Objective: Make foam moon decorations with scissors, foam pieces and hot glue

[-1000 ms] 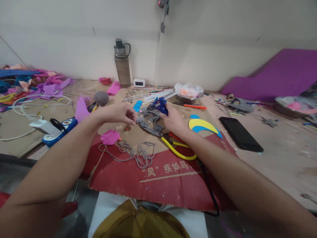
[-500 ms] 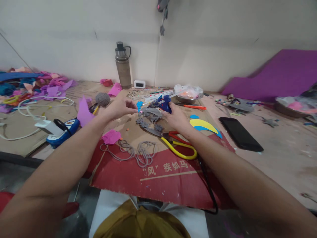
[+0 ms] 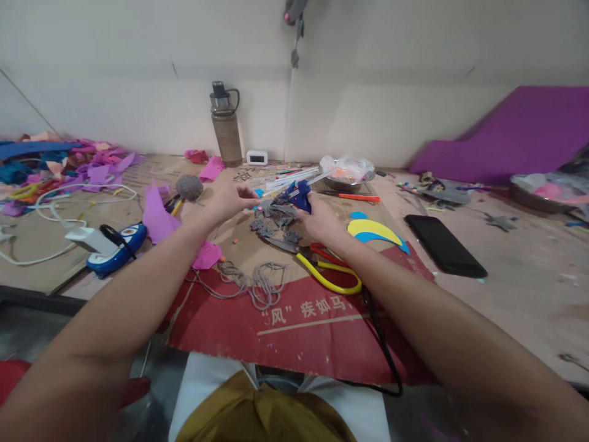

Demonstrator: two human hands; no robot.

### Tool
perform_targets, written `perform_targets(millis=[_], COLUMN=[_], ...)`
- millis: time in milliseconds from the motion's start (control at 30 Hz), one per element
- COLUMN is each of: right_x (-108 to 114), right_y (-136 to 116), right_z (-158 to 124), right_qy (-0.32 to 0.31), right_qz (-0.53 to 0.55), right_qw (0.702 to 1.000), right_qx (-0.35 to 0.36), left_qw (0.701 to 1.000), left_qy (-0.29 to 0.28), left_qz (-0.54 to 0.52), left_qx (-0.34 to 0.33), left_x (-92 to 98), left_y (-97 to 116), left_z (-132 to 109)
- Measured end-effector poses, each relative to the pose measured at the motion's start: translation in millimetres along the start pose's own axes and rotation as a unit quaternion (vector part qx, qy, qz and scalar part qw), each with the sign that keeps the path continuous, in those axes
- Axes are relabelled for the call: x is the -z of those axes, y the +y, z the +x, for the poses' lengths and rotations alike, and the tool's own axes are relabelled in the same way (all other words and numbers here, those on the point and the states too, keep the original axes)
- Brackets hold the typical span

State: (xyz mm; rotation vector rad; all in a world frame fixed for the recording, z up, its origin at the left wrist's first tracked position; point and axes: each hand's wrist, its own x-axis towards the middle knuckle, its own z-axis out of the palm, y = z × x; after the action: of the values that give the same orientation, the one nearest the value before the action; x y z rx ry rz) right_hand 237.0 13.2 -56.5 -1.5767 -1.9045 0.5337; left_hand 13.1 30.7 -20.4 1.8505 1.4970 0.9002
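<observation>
My right hand (image 3: 319, 220) is wrapped around a dark blue hot glue gun (image 3: 300, 195), a pale glue stick projecting from its back. The gun's front end is over grey fuzzy cut-outs (image 3: 280, 213) on the cardboard, close to a small pink dot. To their left, my left hand (image 3: 231, 197) hovers with thumb and fingertips pinched together; anything between them is too small to make out. Just below the cut-outs lie scissors (image 3: 329, 281) with yellow and red handles, partly under my right forearm. Loose grey cord (image 3: 268, 285) is coiled nearer to me.
A grey yarn ball (image 3: 189, 187), water bottle (image 3: 226, 129) and small white clock (image 3: 257, 158) stand behind. A metal bowl (image 3: 347, 183) holds plastic-wrapped bits. Yellow and blue crescents (image 3: 377, 232) and a phone (image 3: 444, 245) lie right; a power strip (image 3: 117, 248) lies left.
The glue gun has shifted slightly left and down with my right hand, toward the grey cut-outs. My left hand's fingertips have come a little nearer to them. The view has tilted slightly.
</observation>
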Motion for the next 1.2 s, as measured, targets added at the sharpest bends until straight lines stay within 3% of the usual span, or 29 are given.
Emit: perform_targets(millis=[200,500,633,967,1200], right_x=[-1,10,22,17,3], right_y=[-1,-9,-13,-3,13], right_z=[0,-8,-12,-2,13], right_qy=[0.006,-0.027,-0.027,0.012,0.016], right_qz=[-0.049,-0.154,-0.143,0.044,0.065], right_qw=[0.999,0.975,0.971,0.997,0.997], right_qx=[0.017,0.161,0.189,0.064,0.039], left_qw=[1.0,1.0,0.999,0.998,0.998], left_qy=[-0.006,0.013,0.046,0.052,0.048], left_qz=[-0.005,0.015,-0.01,-0.031,-0.027], left_qx=[-0.005,-0.007,-0.008,-0.005,0.003], left_x=[-1.8,1.1,4.5,0.6,0.6], left_y=[-6,-9,-15,-17,-12], left_z=[3,4,6,6,3])
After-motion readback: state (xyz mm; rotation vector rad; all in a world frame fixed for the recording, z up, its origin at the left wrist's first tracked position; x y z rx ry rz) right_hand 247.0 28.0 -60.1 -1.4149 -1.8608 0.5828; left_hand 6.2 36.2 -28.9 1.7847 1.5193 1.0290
